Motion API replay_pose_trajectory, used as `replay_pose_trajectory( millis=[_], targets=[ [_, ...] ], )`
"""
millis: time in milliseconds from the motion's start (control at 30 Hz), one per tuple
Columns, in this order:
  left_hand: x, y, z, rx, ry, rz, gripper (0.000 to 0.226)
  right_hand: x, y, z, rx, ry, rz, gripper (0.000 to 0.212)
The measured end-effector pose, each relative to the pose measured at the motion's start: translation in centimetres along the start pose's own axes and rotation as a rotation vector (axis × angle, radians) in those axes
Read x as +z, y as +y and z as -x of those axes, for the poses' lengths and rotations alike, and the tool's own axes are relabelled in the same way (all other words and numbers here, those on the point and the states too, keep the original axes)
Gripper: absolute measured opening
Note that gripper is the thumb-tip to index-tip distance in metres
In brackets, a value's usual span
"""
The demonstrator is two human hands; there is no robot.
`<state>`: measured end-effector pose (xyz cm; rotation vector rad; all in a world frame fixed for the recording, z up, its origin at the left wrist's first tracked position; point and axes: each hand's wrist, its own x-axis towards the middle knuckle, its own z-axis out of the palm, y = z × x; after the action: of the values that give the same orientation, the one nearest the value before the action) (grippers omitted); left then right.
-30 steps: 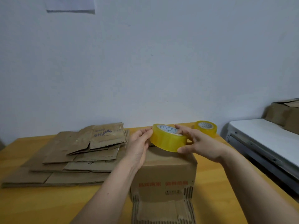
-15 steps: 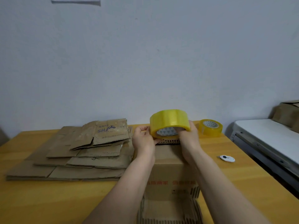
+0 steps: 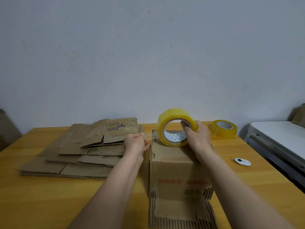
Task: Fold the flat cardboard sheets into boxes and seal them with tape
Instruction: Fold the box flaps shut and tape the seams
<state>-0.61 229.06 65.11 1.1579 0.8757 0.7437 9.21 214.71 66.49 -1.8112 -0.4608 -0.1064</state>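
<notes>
Yellow tape roll (image 3: 175, 128) is held upright on its edge atop the folded cardboard box (image 3: 178, 171), gripped by the right hand (image 3: 198, 138) with fingers hooked through its core. A clear strip of tape (image 3: 152, 137) is stretched leftward from the roll and pinched by the closed left hand (image 3: 136, 142), just beside the box's left edge. Flat cardboard sheets (image 3: 82, 151) are stacked on the wooden table (image 3: 41, 195) to the left.

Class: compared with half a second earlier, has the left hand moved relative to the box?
Yes. The left hand has gone left, off the box top, toward the flat sheets, away from the roll.
</notes>
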Motion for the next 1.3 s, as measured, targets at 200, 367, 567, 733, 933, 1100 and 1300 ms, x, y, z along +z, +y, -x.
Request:
replay_pose_trajectory(
  millis=[200, 367, 567, 733, 933, 1100, 1300],
  targets=[
    [-0.8, -0.6, -0.9, -0.036, 0.052, -0.058, 0.013, -0.1, -0.5, -0.1, -0.023, 0.059, 0.022, 0.027],
    [-0.3, -3.6, -0.6, -0.059, -0.072, -0.224, 0.02, 0.0, -0.3, -0.1, -0.032, 0.039, 0.07, 0.016],
    [-0.7, -4.7, -1.4, 0.047, -0.135, -0.527, 0.021, 0.1, -0.2, -0.4, -0.022, 0.018, 0.111, 0.011],
    [-2.4, -8.0, -1.2, 0.035, -0.186, -0.625, 0.031, -0.1, 0.3, -0.4, 0.012, -0.006, 0.1, 0.011],
    [-1.7, -2.8, 1.1, 0.472, -0.495, -0.543, 0.091, 0.1, 0.2, -0.6, 0.001, 0.007, 0.14, 0.009],
    [-0.8, -0.9, 1.0, 0.526, -0.69, -1.101, 0.121, -0.3, 0.7, -0.3, 0.027, -0.101, 0.029, 0.018],
    [-1.0, 0.0, 1.0, 0.38, -0.712, -1.311, 0.129, -1.9, 0.4, -1.3, -0.118, -0.105, 0.076, 0.01]
  ],
)
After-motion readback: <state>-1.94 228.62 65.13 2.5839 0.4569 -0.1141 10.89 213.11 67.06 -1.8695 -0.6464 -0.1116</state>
